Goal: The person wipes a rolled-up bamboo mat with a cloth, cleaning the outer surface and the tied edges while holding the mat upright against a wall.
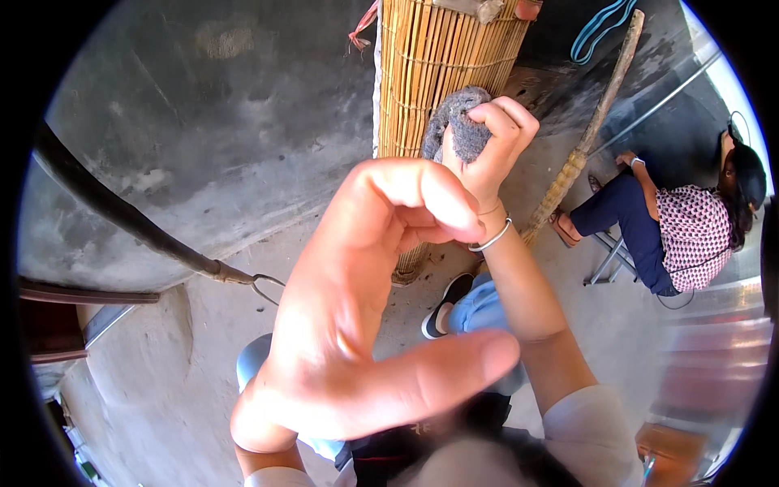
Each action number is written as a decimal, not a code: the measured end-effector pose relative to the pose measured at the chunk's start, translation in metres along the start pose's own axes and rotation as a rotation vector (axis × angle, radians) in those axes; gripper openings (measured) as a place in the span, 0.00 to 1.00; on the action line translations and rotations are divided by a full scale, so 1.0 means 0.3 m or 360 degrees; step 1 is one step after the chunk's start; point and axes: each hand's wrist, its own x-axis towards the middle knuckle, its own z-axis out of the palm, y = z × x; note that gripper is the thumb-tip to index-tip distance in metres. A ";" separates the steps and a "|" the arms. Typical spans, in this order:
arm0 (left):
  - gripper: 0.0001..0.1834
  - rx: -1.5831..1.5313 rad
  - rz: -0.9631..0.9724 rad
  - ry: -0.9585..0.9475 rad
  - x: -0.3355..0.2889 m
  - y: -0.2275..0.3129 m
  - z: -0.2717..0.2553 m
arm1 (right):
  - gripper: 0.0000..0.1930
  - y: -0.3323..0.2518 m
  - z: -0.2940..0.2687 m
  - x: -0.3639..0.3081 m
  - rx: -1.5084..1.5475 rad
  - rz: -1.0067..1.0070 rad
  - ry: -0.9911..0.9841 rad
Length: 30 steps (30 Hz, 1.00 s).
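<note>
My left hand (333, 316) is raised large in the foreground, close to the camera. Its fingers curl over and its thumb stretches out to the right, well apart from them; I see nothing between them. Beyond it, my right hand (499, 150) grips a fuzzy wad of grey wool (464, 109), with fingers bent around it. A thin bracelet circles that wrist. The wool shows in front of a rolled reed mat (442, 57); whether it touches the mat I cannot tell. Part of the mat's lower end is hidden behind my left hand.
A rough wooden pole (596, 122) slants beside the mat, near a blue cord (583, 40). A dark curved stick (122, 203) reaches in from the left. At the right another person (690, 219) sits on a metal-legged stool. A dark wall (203, 105) rises behind.
</note>
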 end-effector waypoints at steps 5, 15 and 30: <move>0.35 0.0033 0.0212 -0.0396 -0.013 -0.035 0.077 | 0.25 0.003 -0.040 0.010 0.0071 -0.0057 0.0143; 0.27 -0.0105 0.0261 -0.0644 -0.055 -0.098 0.174 | 0.26 0.009 -0.099 0.006 0.0150 -0.0175 0.0201; 0.22 0.0293 0.0060 -0.0169 0.020 -0.124 0.017 | 0.13 0.065 -0.087 -0.036 -0.0004 -0.0047 0.0098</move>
